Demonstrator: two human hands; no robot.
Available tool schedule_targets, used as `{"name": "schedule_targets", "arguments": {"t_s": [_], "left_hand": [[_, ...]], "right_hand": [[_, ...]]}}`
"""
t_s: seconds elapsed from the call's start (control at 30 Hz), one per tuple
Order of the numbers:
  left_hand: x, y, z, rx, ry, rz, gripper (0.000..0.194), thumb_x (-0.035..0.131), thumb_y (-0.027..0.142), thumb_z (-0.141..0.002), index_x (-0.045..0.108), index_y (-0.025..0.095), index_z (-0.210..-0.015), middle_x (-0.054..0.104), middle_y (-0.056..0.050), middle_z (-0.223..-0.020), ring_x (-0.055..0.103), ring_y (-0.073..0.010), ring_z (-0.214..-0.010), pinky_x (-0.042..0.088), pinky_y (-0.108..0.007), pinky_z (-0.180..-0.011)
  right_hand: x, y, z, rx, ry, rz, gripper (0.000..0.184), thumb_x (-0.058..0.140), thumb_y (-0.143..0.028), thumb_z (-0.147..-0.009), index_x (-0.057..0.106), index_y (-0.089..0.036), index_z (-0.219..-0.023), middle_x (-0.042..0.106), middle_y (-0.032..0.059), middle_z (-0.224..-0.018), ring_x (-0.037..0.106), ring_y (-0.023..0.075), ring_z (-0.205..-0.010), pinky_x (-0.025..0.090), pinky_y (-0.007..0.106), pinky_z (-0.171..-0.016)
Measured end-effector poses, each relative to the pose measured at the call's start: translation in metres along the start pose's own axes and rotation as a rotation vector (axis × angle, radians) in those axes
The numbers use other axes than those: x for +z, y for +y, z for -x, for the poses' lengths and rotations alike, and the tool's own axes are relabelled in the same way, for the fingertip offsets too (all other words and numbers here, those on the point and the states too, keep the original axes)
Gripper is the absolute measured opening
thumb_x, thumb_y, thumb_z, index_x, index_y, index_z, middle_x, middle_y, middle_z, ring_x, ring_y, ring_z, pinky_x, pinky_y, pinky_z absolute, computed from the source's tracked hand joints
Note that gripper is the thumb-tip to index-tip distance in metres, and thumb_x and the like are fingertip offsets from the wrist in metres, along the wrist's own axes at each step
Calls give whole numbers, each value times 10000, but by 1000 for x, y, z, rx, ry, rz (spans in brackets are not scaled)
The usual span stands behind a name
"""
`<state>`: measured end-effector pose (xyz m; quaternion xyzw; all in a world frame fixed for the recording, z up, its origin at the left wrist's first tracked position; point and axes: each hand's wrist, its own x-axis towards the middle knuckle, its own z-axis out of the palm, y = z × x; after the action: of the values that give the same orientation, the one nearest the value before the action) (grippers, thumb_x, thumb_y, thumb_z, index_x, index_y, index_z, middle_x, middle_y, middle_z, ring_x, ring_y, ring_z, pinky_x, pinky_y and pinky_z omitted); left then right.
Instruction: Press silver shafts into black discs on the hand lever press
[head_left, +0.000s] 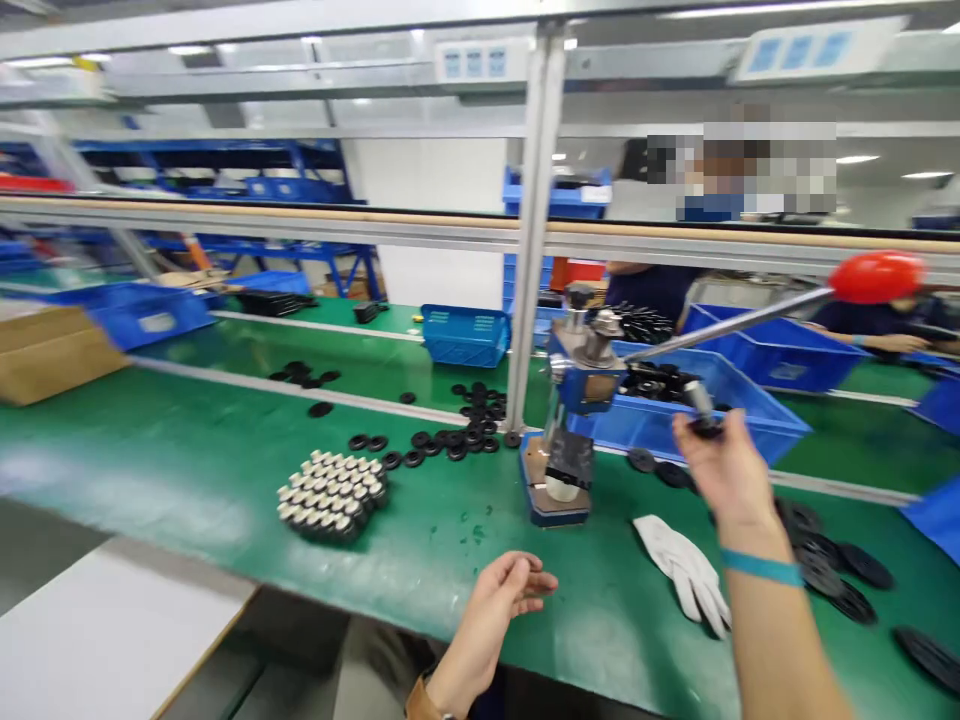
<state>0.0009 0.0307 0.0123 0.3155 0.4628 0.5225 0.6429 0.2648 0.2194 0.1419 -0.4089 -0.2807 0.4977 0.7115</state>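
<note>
Holding a small part [699,402], dark below and pale on top, pinched tight between the thumb and fingers of the right hand [724,465]. Keeping it up in the air, by the front of a big blue bin [622,425] full of black bits. Above the right hand, a long metal lever [750,318] with a red knob [877,277], coming out of the hand press [566,470]. Left of the press, lots of little black rings [450,440], and then a bunch of white-topped pieces [330,495], packed close. Near the right arm, a white glove [682,565] lying flat on the green table [420,560], with big black discs [817,560] on the other side. Behind the press, a tall metal post [534,240], hiding a bit of the back. Up high, white signs [484,62] with blue squares, too blurry to read. Reaching forward with the right arm, palm up, a teal band [761,567] round the wrist. Holding nothing in the left hand [514,585], low before the press, fingers loosely bent and apart from any thing.
</note>
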Motion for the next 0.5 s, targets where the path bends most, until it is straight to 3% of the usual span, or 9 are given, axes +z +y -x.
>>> {"name": "schedule_targets", "arguments": {"t_s": [0.07,0.13,0.2,0.27,0.3,0.4,0.5], "left_hand": [[-8,7,6,43,18,-242,416,617,581,-908,683,174,-960,811,-140,-997,734,-287,-1016,511,-381,-886],[-24,15,10,99,104,-507,339,612,515,-895,694,186,-891,805,-115,-928,733,-278,-933,521,-374,-844],[-50,25,12,203,370,-730,262,616,451,-870,687,200,-846,784,-82,-858,726,-255,-837,538,-350,-781],[-84,37,10,340,797,-902,232,597,433,-874,663,212,-853,765,-60,-839,723,-234,-819,549,-321,-760],[-102,45,7,342,918,-936,243,589,434,-883,661,203,-905,764,-74,-866,720,-243,-829,548,-332,-764],[-149,71,-8,326,1062,-1024,287,551,369,-922,660,169,-1097,770,-98,-890,725,-265,-819,533,-355,-768],[-173,88,-28,310,1057,-1164,274,591,307,-925,679,176,-1149,787,-110,-916,745,-289,-887,511,-350,-797]], "right_hand": [[19,-23,-31,7,-39,7,546,265,-541,-1074,637,-168,-931,698,203,-1145,750,163,-887,562,365,-822],[27,-26,-41,-47,-122,71,433,368,-509,-1048,644,-184,-966,614,256,-1325,739,230,-1074,507,441,-913],[23,-12,-31,-88,-166,141,249,535,-437,-975,639,-212,-959,618,240,-1343,731,265,-1090,478,490,-967],[9,14,-6,-99,-135,155,209,695,-400,-860,671,-205,-932,691,215,-1194,737,279,-956,479,542,-993],[-1,30,9,-89,-142,174,265,751,-415,-812,700,-195,-950,711,198,-1118,725,278,-899,479,564,-1007],[-36,76,53,-24,-97,230,402,854,-483,-702,754,-182,-949,743,161,-996,714,277,-836,521,556,-984],[-75,115,89,54,-97,343,556,860,-583,-666,752,-161,-1011,776,122,-971,735,259,-830,600,472,-883]]}}
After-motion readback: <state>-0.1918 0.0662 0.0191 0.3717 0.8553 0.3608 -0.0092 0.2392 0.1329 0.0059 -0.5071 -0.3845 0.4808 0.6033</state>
